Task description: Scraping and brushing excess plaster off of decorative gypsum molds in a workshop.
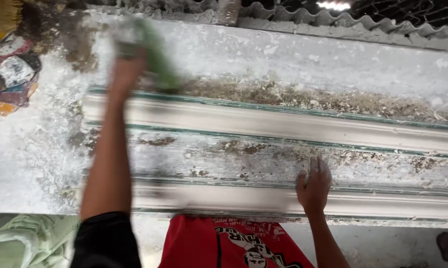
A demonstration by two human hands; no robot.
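Gripped in the left hand (126, 74), a green brush-like tool (157, 59), blurred by motion, sits at the far edge of a long white plaster moulding (283, 124) with thin green lines along its ridges. Its grip is closed around the tool. Nearer the body, the right hand (313, 186) lies flat, fingers spread and holding nothing, on the moulding's near ridge. Brown residue and white dust cover the tabletop (333, 59). Stained, multicoloured rags (10, 74) lie at the far left corner.
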